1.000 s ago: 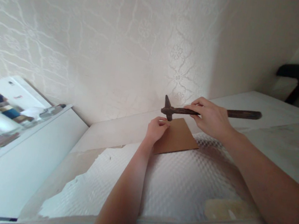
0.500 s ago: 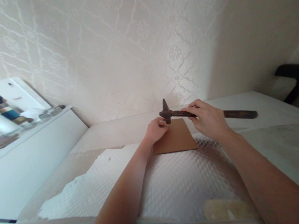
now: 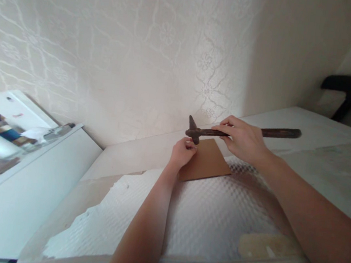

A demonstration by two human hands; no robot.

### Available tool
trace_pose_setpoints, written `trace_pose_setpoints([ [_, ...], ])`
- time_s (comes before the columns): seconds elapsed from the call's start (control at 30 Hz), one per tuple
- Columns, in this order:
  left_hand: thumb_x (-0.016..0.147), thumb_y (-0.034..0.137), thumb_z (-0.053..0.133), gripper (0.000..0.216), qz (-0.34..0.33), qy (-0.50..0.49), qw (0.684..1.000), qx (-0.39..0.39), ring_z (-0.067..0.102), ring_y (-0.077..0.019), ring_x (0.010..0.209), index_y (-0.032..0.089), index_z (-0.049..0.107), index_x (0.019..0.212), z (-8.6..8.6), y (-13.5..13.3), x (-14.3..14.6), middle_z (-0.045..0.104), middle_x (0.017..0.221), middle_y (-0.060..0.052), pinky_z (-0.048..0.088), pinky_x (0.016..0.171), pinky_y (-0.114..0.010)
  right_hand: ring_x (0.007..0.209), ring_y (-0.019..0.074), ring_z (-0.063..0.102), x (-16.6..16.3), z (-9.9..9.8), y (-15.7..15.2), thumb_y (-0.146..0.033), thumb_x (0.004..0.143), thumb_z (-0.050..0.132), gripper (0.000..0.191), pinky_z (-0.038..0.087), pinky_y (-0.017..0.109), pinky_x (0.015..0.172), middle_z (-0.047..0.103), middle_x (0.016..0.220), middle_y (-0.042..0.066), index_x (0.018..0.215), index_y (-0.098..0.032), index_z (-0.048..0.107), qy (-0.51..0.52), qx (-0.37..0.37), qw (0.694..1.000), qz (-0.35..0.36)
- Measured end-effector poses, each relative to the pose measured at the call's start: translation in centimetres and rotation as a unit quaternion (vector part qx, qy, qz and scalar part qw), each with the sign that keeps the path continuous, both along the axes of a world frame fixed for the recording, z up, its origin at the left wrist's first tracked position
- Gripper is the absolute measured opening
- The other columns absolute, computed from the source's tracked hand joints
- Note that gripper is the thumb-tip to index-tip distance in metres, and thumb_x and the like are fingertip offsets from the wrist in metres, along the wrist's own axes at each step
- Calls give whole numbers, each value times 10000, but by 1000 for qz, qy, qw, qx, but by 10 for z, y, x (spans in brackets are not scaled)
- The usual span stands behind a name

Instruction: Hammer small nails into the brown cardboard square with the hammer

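My right hand (image 3: 244,140) is closed around the dark handle of a hammer (image 3: 281,133), gripping it partway along. The hammer lies nearly level, its head just above my left fingertips. At the left edge of a brown cardboard piece (image 3: 208,162), my left hand (image 3: 183,152) has its fingers curled together in a pinch. The hammer head partly covers those fingertips, and whatever they hold is too small or hidden to make out. Under the cardboard is a white textured sheet (image 3: 209,220) with a torn left edge.
The white table (image 3: 303,120) runs along a patterned wall (image 3: 157,70). On the left stands a white cabinet (image 3: 38,192) with a white box (image 3: 19,109) and assorted items on top. A black armrest (image 3: 348,85) shows at the far right.
Hands, hammer and cardboard keep nearly the same places relative to each other. The whole view has shifted very slightly.
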State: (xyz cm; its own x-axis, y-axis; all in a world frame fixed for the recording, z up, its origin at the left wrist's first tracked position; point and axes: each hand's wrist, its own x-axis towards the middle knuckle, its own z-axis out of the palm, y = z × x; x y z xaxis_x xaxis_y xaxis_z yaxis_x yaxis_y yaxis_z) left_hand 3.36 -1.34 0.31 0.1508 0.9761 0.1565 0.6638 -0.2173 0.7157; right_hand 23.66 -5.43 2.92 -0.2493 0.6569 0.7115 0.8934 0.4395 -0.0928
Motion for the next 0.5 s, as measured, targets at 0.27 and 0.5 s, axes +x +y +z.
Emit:
trace_pose_setpoints([
  [0.27, 702, 106, 621, 253, 2, -11, 1000, 2, 667, -179, 856, 166, 632, 948, -3, 3, 0, 728, 909, -65, 487, 823, -297, 845, 164, 585, 1, -1, 0, -160, 856, 488, 306, 344, 265, 556, 635, 1010, 29, 1045, -292, 689, -16, -2, 1000, -2],
  [0.5, 709, 114, 626, 316, 7, -20, 1000, -3, 669, -173, 867, 192, 628, 1015, -2, 0, 0, 731, 890, -45, 482, 850, -293, 881, 177, 584, 3, 1, 0, -165, 845, 497, 341, 364, 269, 556, 623, 1054, 36, 1107, -304, 665, 36, 21, 999, -34],
])
